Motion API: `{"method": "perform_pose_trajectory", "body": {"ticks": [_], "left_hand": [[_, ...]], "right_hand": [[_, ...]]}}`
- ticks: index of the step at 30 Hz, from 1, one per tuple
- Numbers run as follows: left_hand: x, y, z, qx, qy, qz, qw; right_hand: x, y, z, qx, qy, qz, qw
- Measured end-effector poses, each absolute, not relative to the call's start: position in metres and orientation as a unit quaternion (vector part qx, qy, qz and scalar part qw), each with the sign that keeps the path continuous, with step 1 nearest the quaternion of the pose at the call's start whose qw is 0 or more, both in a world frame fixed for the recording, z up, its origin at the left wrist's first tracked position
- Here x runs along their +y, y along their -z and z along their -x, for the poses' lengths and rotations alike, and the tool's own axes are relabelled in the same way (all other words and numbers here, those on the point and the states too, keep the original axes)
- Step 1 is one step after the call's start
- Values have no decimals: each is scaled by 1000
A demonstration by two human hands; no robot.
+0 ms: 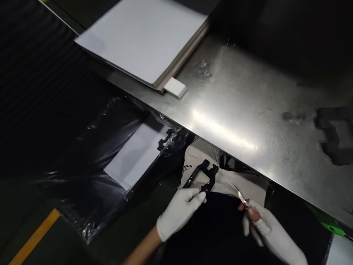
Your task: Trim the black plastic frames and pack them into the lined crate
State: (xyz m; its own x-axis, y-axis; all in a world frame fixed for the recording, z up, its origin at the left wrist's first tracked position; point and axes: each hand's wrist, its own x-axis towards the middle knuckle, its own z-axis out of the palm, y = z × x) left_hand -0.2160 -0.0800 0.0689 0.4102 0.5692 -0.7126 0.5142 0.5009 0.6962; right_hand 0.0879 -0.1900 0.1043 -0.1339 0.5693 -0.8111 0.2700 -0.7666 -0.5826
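Note:
My left hand, in a white glove, pinches the lower end of a black bracket-shaped plastic part, held up over my lap. In my right hand a small knife is gripped, its pointed blade tilted up and to the left. The thumb and a fingertip of the right glove are bare. Blade and black part are apart from each other. A similar dark part lies on the metal table at the right. Another black part sits at the edge of the plastic-lined container on the left.
The metal table runs diagonally above my lap, its front edge close to my hands. On it are a stack of white sheets and a small white block. Black plastic lining holds a white sheet. Something green shows lower right.

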Motion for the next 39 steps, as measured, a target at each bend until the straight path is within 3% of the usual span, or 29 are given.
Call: {"method": "perform_pose_trajectory", "body": {"ticks": [3,9,12,18,31,39], "left_hand": [[-52,-104,242,487,-86,-372,785],[43,-169,211,405,-231,-352,812],[86,-168,172,396,-223,-395,799],[109,-137,147,329,-209,-356,849],[102,-142,147,339,-202,-325,860],[100,-141,146,373,-190,-327,847]], "right_hand": [[-180,-120,-120,-386,-595,696,112],[-77,-163,-106,-538,-383,739,130],[-24,-159,-78,-641,-297,700,107],[12,-130,-32,-745,-163,646,-37],[27,-137,-34,-713,-187,672,-69],[18,-145,-50,-655,-111,744,-78]]}}
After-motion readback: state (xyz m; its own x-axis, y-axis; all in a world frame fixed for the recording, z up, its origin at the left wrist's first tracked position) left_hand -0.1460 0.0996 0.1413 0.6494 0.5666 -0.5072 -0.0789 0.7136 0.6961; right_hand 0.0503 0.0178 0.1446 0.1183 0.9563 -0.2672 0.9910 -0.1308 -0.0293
